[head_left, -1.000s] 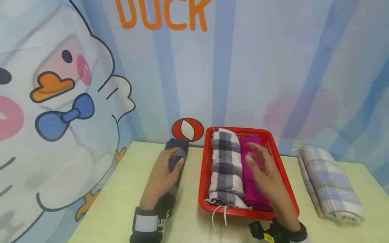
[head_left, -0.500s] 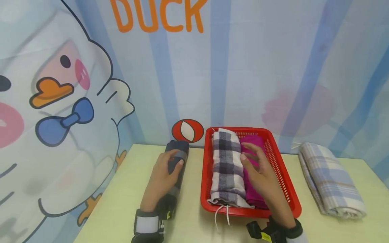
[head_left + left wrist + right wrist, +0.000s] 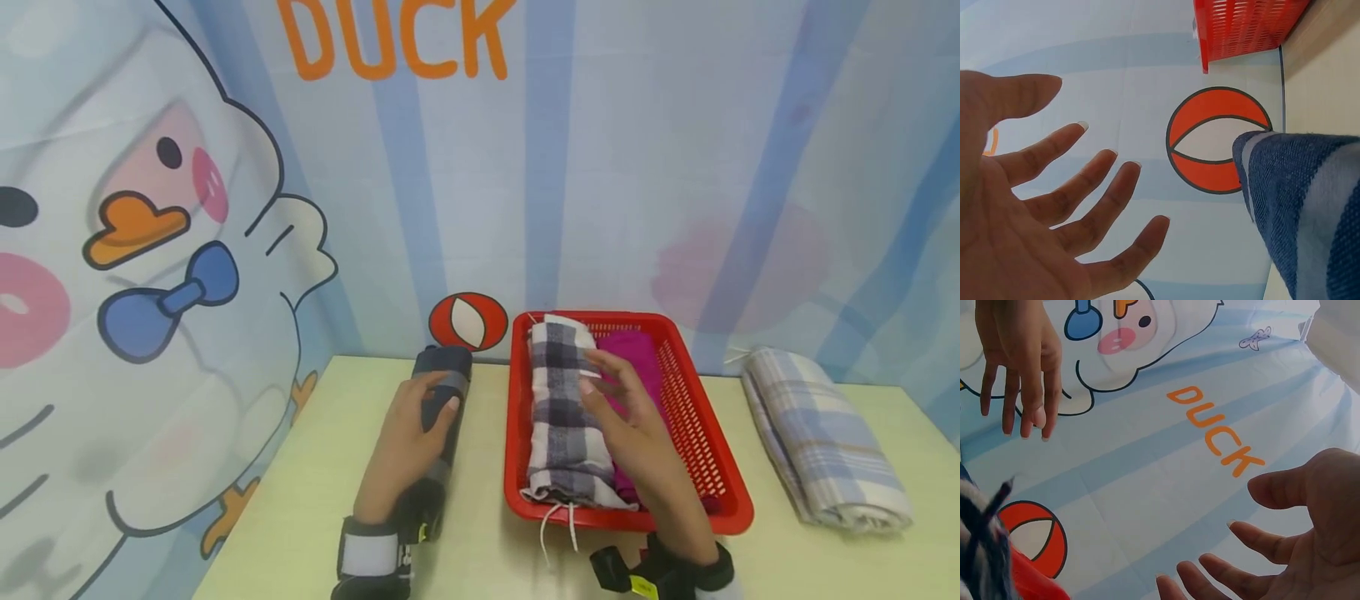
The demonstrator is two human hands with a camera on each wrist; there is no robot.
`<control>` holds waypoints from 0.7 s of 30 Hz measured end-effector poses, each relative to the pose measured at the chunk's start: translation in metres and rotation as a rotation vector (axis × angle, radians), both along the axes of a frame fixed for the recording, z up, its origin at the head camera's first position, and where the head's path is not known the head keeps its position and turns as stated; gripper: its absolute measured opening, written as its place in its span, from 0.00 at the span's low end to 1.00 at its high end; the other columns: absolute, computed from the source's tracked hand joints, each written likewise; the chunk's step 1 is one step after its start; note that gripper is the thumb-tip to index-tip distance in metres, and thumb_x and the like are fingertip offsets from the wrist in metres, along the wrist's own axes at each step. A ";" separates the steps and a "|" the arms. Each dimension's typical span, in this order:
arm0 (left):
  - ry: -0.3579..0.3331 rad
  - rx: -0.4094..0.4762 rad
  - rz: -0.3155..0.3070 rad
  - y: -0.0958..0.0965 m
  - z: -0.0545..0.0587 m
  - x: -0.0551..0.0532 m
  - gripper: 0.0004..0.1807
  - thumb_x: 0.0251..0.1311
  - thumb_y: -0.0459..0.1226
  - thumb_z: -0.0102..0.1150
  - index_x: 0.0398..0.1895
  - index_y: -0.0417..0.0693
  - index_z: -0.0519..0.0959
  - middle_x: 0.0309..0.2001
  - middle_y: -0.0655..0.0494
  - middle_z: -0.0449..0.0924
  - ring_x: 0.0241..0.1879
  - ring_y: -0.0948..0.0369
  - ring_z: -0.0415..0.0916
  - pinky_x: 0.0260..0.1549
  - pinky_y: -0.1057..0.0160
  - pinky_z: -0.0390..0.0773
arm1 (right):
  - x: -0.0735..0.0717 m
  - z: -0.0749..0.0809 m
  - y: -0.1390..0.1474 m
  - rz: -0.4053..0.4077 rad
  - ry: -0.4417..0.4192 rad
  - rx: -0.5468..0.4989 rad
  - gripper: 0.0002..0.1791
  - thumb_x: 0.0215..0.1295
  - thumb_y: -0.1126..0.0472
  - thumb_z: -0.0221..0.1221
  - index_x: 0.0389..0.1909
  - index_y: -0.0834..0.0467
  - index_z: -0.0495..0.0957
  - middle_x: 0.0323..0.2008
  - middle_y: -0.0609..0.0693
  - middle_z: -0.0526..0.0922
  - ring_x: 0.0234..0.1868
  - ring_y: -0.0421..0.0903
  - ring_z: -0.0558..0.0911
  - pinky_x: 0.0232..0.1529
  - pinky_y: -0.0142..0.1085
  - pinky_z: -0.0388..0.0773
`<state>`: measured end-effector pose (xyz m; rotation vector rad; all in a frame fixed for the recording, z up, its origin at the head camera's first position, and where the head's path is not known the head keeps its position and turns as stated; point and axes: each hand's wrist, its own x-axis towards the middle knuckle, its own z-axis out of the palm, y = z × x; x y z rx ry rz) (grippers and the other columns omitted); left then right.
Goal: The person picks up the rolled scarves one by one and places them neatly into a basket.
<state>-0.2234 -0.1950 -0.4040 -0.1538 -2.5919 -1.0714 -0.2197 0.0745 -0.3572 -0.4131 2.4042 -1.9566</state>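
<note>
A navy rolled cloth (image 3: 442,360) with grey stripes lies left of the basket. My left hand (image 3: 405,442) hovers over it, fingers spread and loosely bent; in the left wrist view a gap separates the hand from the striped roll (image 3: 1310,194). To the right, a red plastic basket (image 3: 516,433) holds a black-and-white checked roll of cloth (image 3: 561,417) and a magenta cloth (image 3: 637,358) side by side. My right hand (image 3: 637,425) is above these two, hiding part of the magenta cloth. Its fingers (image 3: 1235,578) are relaxed with nothing between them.
A folded pale blue-and-white plaid cloth (image 3: 825,442) lies on the pale yellow table (image 3: 292,467), right of the basket. White strings (image 3: 572,529) hang over the basket's front rim. A printed duck curtain (image 3: 645,150) stands behind the table.
My right hand has moved left, from over the magenta cloth towards the checked roll. The left hand stays over the navy roll. The head view has shifted slightly.
</note>
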 end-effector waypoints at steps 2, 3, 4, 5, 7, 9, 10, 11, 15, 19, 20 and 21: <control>-0.019 0.005 0.013 -0.002 0.000 0.001 0.25 0.70 0.41 0.56 0.67 0.43 0.69 0.61 0.40 0.72 0.59 0.47 0.72 0.57 0.45 0.75 | 0.001 -0.001 -0.005 0.014 -0.019 -0.005 0.26 0.76 0.54 0.51 0.72 0.48 0.58 0.74 0.54 0.59 0.74 0.58 0.63 0.68 0.63 0.65; -0.024 0.005 0.016 -0.003 0.000 0.001 0.25 0.70 0.41 0.56 0.67 0.43 0.69 0.61 0.40 0.71 0.59 0.46 0.72 0.57 0.45 0.75 | 0.001 -0.002 -0.008 0.026 -0.023 -0.009 0.26 0.76 0.54 0.51 0.72 0.47 0.58 0.74 0.53 0.59 0.74 0.58 0.62 0.69 0.62 0.64; -0.030 0.005 0.017 -0.004 -0.001 0.001 0.25 0.70 0.41 0.56 0.67 0.43 0.68 0.61 0.39 0.71 0.59 0.45 0.72 0.57 0.44 0.75 | 0.002 -0.003 -0.010 0.037 -0.029 -0.013 0.26 0.76 0.54 0.51 0.72 0.47 0.58 0.74 0.53 0.58 0.74 0.58 0.62 0.69 0.62 0.63; -0.039 0.007 0.018 -0.005 -0.001 0.001 0.26 0.70 0.41 0.55 0.67 0.43 0.68 0.62 0.39 0.71 0.60 0.45 0.72 0.58 0.44 0.75 | 0.003 -0.004 -0.013 0.049 -0.034 -0.024 0.26 0.77 0.54 0.50 0.72 0.47 0.59 0.75 0.52 0.58 0.75 0.58 0.62 0.70 0.62 0.63; -0.051 0.006 0.013 -0.006 -0.001 0.000 0.26 0.70 0.42 0.55 0.68 0.43 0.67 0.62 0.38 0.71 0.61 0.44 0.72 0.59 0.43 0.74 | 0.004 -0.006 -0.017 0.073 -0.040 -0.054 0.26 0.77 0.54 0.51 0.71 0.47 0.59 0.75 0.52 0.58 0.75 0.58 0.61 0.70 0.61 0.63; -0.053 0.003 0.007 -0.008 -0.002 -0.002 0.26 0.70 0.41 0.55 0.68 0.42 0.66 0.63 0.37 0.70 0.61 0.43 0.71 0.59 0.42 0.74 | 0.005 -0.006 -0.021 0.093 -0.046 -0.077 0.26 0.76 0.54 0.51 0.71 0.48 0.59 0.74 0.52 0.58 0.75 0.58 0.61 0.70 0.60 0.65; -0.060 0.005 0.007 -0.009 -0.003 -0.002 0.27 0.71 0.41 0.54 0.69 0.42 0.66 0.64 0.38 0.70 0.62 0.43 0.71 0.60 0.42 0.74 | 0.005 -0.007 -0.023 0.099 -0.054 -0.081 0.26 0.76 0.54 0.51 0.71 0.48 0.59 0.74 0.52 0.58 0.75 0.58 0.62 0.69 0.59 0.66; -0.067 0.009 0.007 -0.009 -0.003 -0.002 0.27 0.71 0.41 0.54 0.69 0.42 0.66 0.65 0.37 0.69 0.63 0.42 0.71 0.60 0.41 0.73 | 0.006 -0.007 -0.025 0.105 -0.061 -0.088 0.26 0.76 0.54 0.51 0.71 0.48 0.59 0.74 0.52 0.58 0.75 0.58 0.62 0.69 0.58 0.67; -0.098 0.013 0.007 -0.013 -0.006 -0.003 0.28 0.71 0.42 0.54 0.70 0.40 0.64 0.67 0.36 0.67 0.64 0.40 0.69 0.62 0.40 0.72 | 0.007 -0.007 -0.033 0.103 -0.085 -0.091 0.25 0.76 0.54 0.51 0.71 0.47 0.61 0.73 0.52 0.59 0.73 0.58 0.65 0.68 0.58 0.68; -0.137 0.013 0.010 -0.015 -0.009 -0.005 0.29 0.72 0.43 0.53 0.71 0.41 0.63 0.68 0.36 0.66 0.65 0.40 0.68 0.63 0.40 0.71 | 0.008 -0.009 -0.042 0.105 -0.108 -0.101 0.25 0.76 0.54 0.52 0.70 0.45 0.61 0.74 0.52 0.59 0.70 0.58 0.70 0.66 0.55 0.71; -0.146 0.015 0.011 -0.016 -0.010 -0.005 0.30 0.72 0.43 0.53 0.72 0.41 0.62 0.68 0.36 0.65 0.66 0.40 0.68 0.63 0.40 0.71 | 0.008 -0.010 -0.044 0.112 -0.119 -0.104 0.25 0.75 0.54 0.52 0.70 0.44 0.60 0.74 0.51 0.59 0.69 0.57 0.71 0.66 0.54 0.72; -0.155 0.019 0.011 -0.016 -0.010 -0.006 0.30 0.72 0.44 0.53 0.72 0.42 0.62 0.68 0.36 0.65 0.66 0.39 0.68 0.63 0.40 0.71 | 0.008 -0.011 -0.046 0.122 -0.124 -0.112 0.26 0.75 0.54 0.52 0.70 0.44 0.60 0.74 0.52 0.59 0.69 0.57 0.71 0.66 0.52 0.73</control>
